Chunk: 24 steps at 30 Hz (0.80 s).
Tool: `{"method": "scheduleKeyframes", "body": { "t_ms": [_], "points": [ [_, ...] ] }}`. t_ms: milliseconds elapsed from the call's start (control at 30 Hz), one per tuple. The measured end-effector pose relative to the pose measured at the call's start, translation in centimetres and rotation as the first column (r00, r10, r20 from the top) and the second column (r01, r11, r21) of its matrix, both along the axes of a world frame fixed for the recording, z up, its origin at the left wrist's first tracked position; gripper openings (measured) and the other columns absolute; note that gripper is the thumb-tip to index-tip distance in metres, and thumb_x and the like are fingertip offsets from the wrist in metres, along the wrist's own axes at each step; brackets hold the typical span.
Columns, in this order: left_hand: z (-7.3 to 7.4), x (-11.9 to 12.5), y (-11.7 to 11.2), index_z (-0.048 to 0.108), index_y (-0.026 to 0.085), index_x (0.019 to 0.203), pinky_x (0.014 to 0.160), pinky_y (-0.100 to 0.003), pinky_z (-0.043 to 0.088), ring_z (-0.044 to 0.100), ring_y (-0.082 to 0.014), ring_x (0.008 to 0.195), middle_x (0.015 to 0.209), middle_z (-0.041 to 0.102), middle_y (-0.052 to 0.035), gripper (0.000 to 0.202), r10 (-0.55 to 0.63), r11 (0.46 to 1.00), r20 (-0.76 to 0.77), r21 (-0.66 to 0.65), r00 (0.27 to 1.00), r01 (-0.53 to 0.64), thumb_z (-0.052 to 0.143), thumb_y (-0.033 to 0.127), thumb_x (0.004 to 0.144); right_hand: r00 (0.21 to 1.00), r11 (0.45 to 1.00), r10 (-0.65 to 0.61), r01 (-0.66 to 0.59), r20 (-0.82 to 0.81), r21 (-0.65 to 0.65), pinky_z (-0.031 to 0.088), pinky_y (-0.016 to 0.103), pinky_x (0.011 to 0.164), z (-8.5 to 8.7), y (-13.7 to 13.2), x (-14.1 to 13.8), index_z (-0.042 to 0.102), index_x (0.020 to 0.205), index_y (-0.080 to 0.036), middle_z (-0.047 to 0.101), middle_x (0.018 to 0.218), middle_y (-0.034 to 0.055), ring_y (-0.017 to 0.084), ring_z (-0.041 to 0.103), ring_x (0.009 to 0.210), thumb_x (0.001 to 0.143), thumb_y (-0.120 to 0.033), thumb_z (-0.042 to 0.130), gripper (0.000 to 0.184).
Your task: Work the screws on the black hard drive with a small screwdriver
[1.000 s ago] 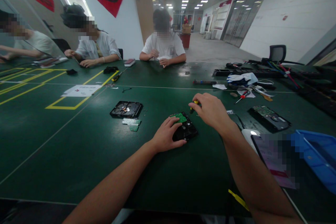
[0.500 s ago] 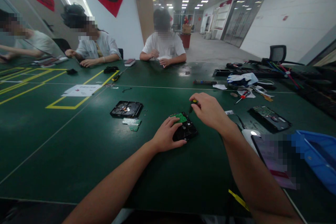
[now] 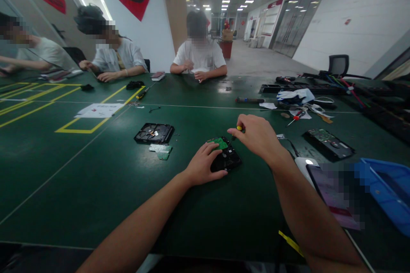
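A black hard drive (image 3: 231, 158) with a green circuit board (image 3: 221, 142) lies on the table below me. My left hand (image 3: 205, 163) rests over its left side, fingers and thumb around its edges, holding it against the table. Above the drive's far right corner, my right hand (image 3: 256, 136) is closed on a screwdriver (image 3: 239, 128) with a yellow-topped handle; its shaft points down to the drive's edge, and my fingers cover most of it. To the left sit another opened hard drive (image 3: 154, 132) and a loose circuit board (image 3: 161, 150), with tiny screws beside them.
At right are a third hard drive (image 3: 329, 144), a tablet-like device (image 3: 333, 196) and a blue bin (image 3: 389, 192). Beyond lie a red screwdriver (image 3: 297, 116), a dark rod-shaped tool (image 3: 250, 100) and cables. Several people sit across the green table (image 3: 105, 192).
My right hand has turned on the screwdriver: the thumb now reaches further left and the fingers have rolled over. My left hand and the hard drive have not moved.
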State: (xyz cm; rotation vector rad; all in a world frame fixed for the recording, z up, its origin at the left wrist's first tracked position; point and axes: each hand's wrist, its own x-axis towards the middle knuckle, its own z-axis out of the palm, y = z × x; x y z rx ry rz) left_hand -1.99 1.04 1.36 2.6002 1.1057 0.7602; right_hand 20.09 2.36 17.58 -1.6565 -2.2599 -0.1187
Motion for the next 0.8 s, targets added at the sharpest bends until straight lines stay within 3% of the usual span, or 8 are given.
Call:
{"method": "scheduleKeyframes", "body": {
  "t_ms": [267,433,633,800],
  "points": [
    [-0.05,-0.02,-0.01,0.058,0.021,0.146,0.129,-0.061,0.032,0.046,-0.0391,0.149,0.155,0.052,-0.017,0.079,0.001,1.0,0.005,0.008,1.0,-0.001,0.077,0.067,0.084,0.999,1.0,0.026,-0.026,-0.035,-0.013,0.041,0.034,0.074,-0.33,0.28,0.14,0.067,0.097,-0.02,0.072,0.095,0.0077,0.023,0.065,0.084,0.095,-0.03,0.072,0.011],
    [-0.46,-0.08,0.16,0.057,0.02,0.147,0.129,-0.06,0.032,0.046,-0.0387,0.149,0.154,0.053,-0.017,0.082,0.003,1.0,-0.006,0.014,1.0,-0.003,0.076,0.068,0.085,0.998,0.998,0.055,-0.056,-0.029,-0.019,0.041,0.034,0.075,-0.37,0.41,0.22,0.069,0.097,-0.02,0.07,0.095,0.0075,0.023,0.063,0.085,0.096,-0.029,0.071,0.009],
    [-0.63,-0.12,0.2,0.056,0.02,0.148,0.129,-0.06,0.033,0.044,-0.0378,0.15,0.155,0.052,-0.0167,0.082,0.007,1.0,-0.026,0.014,1.0,-0.007,0.073,0.071,0.086,0.989,0.991,0.13,-0.132,-0.076,-0.026,0.046,0.037,0.085,-0.32,0.27,0.05,0.073,0.097,-0.017,0.072,0.099,0.0104,0.024,0.065,0.094,0.099,-0.024,0.063,0.012],
    [-0.53,-0.1,0.19,0.056,0.022,0.148,0.129,-0.061,0.032,0.044,-0.0379,0.15,0.156,0.052,-0.0156,0.081,0.013,1.0,-0.018,0.008,1.0,-0.013,0.074,0.07,0.086,0.991,0.992,0.119,-0.121,-0.062,-0.029,0.047,0.038,0.087,-0.4,0.17,-0.02,0.073,0.103,-0.015,0.074,0.105,0.0128,0.024,0.067,0.096,0.1,-0.019,0.056,0.019]
  ]
}}
